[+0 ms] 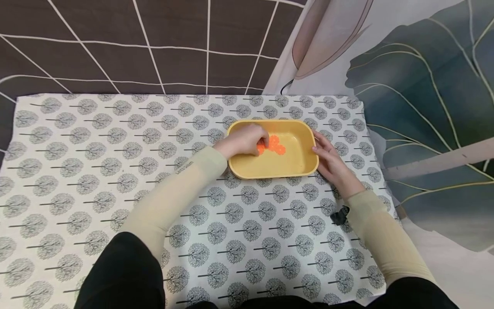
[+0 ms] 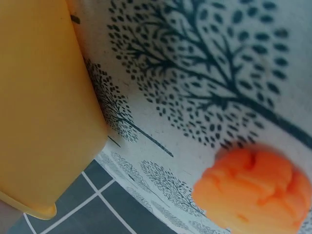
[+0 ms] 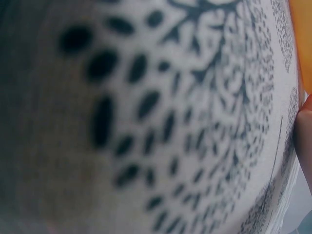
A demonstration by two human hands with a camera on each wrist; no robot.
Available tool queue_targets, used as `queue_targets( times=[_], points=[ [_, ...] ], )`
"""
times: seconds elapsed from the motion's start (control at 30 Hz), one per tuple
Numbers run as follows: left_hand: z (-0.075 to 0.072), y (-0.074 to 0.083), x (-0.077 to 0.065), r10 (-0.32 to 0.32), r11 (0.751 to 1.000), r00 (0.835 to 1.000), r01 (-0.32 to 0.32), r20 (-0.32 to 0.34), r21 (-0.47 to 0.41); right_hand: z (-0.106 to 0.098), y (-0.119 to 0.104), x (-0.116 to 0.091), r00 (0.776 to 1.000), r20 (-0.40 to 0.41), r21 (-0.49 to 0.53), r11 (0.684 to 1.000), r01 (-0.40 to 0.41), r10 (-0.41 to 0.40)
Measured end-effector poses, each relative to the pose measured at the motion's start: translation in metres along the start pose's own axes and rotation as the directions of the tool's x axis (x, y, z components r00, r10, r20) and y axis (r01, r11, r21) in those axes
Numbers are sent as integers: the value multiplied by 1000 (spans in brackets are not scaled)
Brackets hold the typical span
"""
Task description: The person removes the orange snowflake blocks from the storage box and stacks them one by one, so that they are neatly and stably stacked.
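The left hand [image 1: 245, 139] is reaching inside the yellow container [image 1: 285, 166], its fingers curling down at the orange pieces [image 1: 275, 143]; with knuckles blocking the view, I cannot tell whether they are clamping one. The right hand [image 1: 332, 164] is resting against the container's right end, thumb and fingers spreading apart. The container is sitting on the worktop's tree-print cloth [image 1: 247, 221]; the left wrist view is showing an orange lump [image 2: 253, 191] outside it.

This looks to me like a room in a home. A tree-print cloth [image 1: 251, 234] fills the middle, with a white-gridded dark covering [image 1: 177, 25] upper left and big-leafed fabric [image 1: 413, 103] along the right.
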State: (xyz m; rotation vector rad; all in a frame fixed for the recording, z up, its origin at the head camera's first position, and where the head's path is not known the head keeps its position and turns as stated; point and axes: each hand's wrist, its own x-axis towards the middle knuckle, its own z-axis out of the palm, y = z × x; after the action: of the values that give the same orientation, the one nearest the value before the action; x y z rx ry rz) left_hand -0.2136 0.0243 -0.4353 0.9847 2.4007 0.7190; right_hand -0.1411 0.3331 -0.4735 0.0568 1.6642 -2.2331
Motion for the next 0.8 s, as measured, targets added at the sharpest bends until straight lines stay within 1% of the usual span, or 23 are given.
queue_targets(
  times=[0.27, 0.53, 0.8],
  points=[
    [2, 1, -1, 4, 1000, 1000, -4, 5, 23, 0, 1, 1, 1000, -1, -10, 1000, 0, 0],
    [3, 1, 0, 18, 999, 1000, -18, 5, 33, -1, 1, -1, 1000, 9, 2, 1000, 22, -22],
    [4, 0, 1, 36, 999, 999, -37, 28, 33, 0, 2, 0, 1000, 7, 4, 1000, 23, -23]
  ],
)
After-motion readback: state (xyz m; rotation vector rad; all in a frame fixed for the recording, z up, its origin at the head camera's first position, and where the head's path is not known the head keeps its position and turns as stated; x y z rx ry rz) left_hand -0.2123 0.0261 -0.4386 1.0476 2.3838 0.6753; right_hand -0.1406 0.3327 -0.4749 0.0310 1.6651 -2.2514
